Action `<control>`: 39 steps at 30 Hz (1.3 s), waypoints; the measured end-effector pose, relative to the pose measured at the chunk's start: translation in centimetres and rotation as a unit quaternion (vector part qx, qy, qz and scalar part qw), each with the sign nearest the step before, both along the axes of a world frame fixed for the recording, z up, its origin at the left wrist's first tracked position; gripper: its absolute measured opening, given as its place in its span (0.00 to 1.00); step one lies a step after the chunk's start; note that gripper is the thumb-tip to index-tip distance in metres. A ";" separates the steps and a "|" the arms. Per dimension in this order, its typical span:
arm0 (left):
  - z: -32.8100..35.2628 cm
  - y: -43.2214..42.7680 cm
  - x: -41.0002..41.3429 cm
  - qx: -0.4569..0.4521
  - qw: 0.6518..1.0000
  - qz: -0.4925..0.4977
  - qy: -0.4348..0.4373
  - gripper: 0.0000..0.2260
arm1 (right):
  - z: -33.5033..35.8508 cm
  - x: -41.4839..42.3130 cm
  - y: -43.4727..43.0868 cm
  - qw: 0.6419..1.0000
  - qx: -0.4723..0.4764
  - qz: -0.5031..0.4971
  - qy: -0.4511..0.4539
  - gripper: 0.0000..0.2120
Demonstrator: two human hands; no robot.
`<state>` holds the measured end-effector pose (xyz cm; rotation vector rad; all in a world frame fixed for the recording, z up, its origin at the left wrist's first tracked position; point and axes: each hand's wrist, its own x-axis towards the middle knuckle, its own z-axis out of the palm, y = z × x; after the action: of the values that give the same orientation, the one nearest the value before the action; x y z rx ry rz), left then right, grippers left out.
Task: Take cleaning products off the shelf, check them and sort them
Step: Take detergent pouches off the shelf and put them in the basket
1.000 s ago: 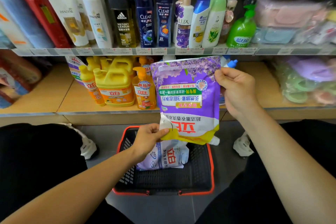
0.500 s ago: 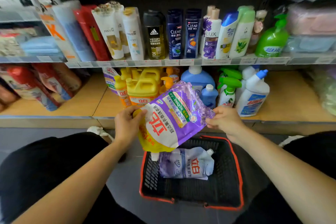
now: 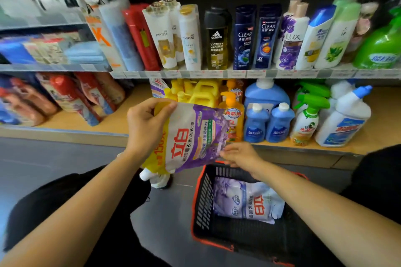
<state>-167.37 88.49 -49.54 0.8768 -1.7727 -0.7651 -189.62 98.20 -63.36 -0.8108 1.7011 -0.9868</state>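
Observation:
A purple and white detergent refill pouch (image 3: 191, 138) with red characters hangs tilted in front of the lower shelf, spout down at the left. My left hand (image 3: 145, 123) grips its yellow upper corner. My right hand (image 3: 240, 155) pinches its purple edge at the lower right, just above the basket. A black basket with a red rim (image 3: 202, 199) stands on the floor below, holding a pale purple pouch (image 3: 245, 204) lying flat.
The lower wooden shelf (image 3: 104, 123) carries yellow jugs (image 3: 195, 93), an orange pump bottle (image 3: 233, 119), blue bottles (image 3: 269, 123), a green-trigger sprayer (image 3: 306, 123) and white cleaner bottles (image 3: 345, 123). Shampoo bottles (image 3: 243, 37) line the shelf above. Red packs (image 3: 71, 97) lie at the left.
The pouch has swung from upright to tilted and moved left and up, my left hand now at its top corner. My right hand dropped to its lower edge. The view shifted left.

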 end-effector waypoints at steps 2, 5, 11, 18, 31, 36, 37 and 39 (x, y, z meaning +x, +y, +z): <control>0.7 -0.5 0.4 -0.029 0.999 -0.014 -0.028 0.05 | -0.5 0.1 -1.4 0.996 -0.041 0.036 0.064 0.19; 0.5 -1.4 0.6 -0.041 0.994 -0.039 -0.092 0.02 | -2.5 -0.1 -3.1 0.971 -0.030 0.142 0.189 0.27; -3.8 -4.5 1.1 0.013 0.989 -0.017 -0.148 0.14 | -8.0 -1.4 -3.5 0.920 0.075 0.235 0.305 0.31; -12.4 -8.4 -0.7 0.126 0.967 -0.006 -0.223 0.08 | -10.2 -1.7 -4.2 0.978 0.046 0.147 0.141 0.13; -21.5 -10.8 -4.5 0.173 0.878 -0.106 -0.433 0.20 | -11.3 -1.6 -5.3 0.985 0.029 0.126 0.117 0.09; -21.8 -10.6 1.1 0.147 0.801 -0.073 -0.575 0.22 | -10.8 -1.1 -5.4 0.980 0.038 0.134 0.142 0.10; -21.9 -10.4 1.8 0.163 0.812 -0.073 -0.556 0.21 | -10.7 -1.0 -5.4 0.979 0.040 0.138 0.145 0.10; -22.2 -10.3 2.3 0.192 0.843 -0.044 -0.501 0.17 | -10.6 -0.9 -5.4 0.976 0.044 0.149 0.152 0.10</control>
<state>-165.05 78.21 -71.74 1.6841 -2.6227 -0.7899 -190.54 92.82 -73.94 -1.1636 1.7970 -0.6009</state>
